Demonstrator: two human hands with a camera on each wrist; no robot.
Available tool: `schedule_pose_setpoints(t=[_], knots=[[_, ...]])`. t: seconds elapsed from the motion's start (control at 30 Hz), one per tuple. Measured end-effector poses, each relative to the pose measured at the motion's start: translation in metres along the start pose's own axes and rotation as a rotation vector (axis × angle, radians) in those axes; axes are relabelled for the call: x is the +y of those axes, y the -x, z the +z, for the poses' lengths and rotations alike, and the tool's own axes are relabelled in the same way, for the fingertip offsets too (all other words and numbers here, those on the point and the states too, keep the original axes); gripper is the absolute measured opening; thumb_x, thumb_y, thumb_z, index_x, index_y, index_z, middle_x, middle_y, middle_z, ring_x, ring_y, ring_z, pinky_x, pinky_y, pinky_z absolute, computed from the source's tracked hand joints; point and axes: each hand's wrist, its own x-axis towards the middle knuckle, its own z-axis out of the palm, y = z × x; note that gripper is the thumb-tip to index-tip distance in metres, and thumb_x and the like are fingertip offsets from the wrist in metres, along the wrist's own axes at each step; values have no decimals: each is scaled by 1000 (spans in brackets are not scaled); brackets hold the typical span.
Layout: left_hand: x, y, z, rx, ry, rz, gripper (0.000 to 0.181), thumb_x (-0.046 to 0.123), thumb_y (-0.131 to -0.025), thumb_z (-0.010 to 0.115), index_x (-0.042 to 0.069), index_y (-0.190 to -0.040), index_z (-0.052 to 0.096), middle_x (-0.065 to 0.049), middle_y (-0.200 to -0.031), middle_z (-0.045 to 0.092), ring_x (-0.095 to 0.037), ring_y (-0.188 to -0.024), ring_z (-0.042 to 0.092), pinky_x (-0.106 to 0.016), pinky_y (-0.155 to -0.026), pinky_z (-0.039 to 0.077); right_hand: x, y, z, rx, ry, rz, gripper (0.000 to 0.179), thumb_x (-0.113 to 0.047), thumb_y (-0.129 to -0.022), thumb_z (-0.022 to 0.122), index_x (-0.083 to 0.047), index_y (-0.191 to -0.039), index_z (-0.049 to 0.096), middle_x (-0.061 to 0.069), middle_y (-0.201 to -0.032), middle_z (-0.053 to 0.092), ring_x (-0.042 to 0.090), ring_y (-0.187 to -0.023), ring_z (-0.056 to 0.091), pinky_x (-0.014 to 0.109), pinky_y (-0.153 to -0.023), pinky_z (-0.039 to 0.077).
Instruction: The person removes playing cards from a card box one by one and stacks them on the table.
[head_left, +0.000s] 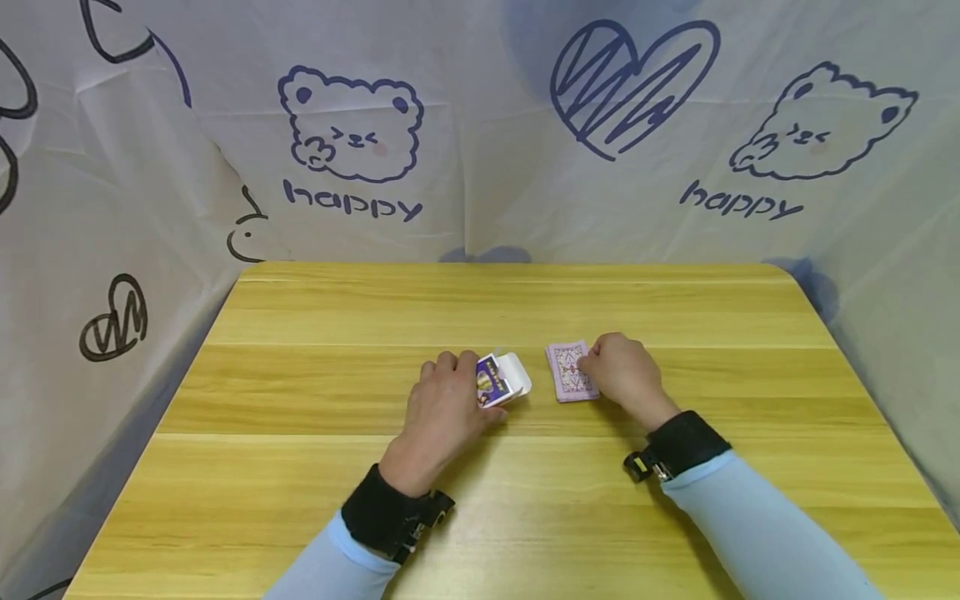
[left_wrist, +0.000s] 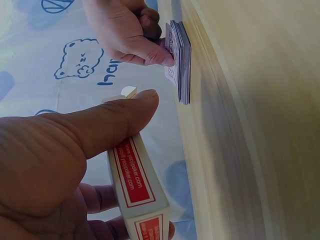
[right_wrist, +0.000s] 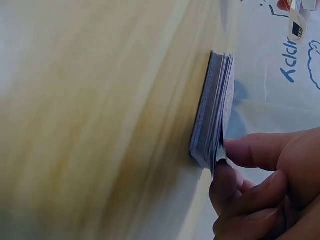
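Playing cards (head_left: 572, 372) lay stacked on the table (head_left: 540, 508), probably light and slippery, best taken by an edge, where the right hand (head_left: 625, 372) pinched the uppermost while the left hand (head_left: 446, 408) gripped the box (head_left: 491, 382).

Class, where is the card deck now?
In the head view, the card deck lies on the table, right of the box, touching the right hand.

I'm seeing ornate purple-on-pale-pink backs on the card deck (head_left: 572, 373), purple-yellow and red panels on the white carton (head_left: 492, 383), yellow wood-grain tabletop (head_left: 540, 517), light-blue sleeves (head_left: 761, 525).
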Motion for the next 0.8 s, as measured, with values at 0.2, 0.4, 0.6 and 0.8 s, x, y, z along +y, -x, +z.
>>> schedule_pose_setpoints(t=[0.2, 0.4, 0.6, 0.8], knots=[[0, 0, 0, 2, 2, -2, 81, 42, -73, 97, 0, -133, 62, -19, -114, 64, -31, -94, 55, -41, -73, 52, -2, 0, -1, -2, 57, 6, 23, -25, -99, 67, -3, -92, 67, 5, -73, 61, 19, -61, 54, 31, -52, 38], [0, 1, 0, 9, 1, 9, 81, 41, -73, 97, -1, -133, 62, -20, -114, 65, -31, -93, 55, -41, -72, 52, -3, -1, -1, 31, 67, -4, 21, -25, -97, 69, -5, -99, 61, 8, -79, 64, 23, -67, 58, 36, -56, 41], [1, 1, -2, 6, 0, 13, 81, 41, -74, 97, -1, -133, 62, -20, -113, 65, -31, -93, 56, -40, -72, 52, -4, 0, -3, 35, 52, -7, 22, -25, -96, 68, -5, -102, 59, 9, -80, 64, 25, -69, 59, 37, -58, 41], [1, 2, -1, -10, -1, 10, 81, 42, -73, 97, 0, -132, 62, -19, -113, 64, -30, -92, 55, -39, -70, 51, -5, 4, -7, 98, 15, -2, 24, -31, -101, 62, -7, -98, 61, 9, -79, 63, 25, -66, 58, 35, -55, 40]])
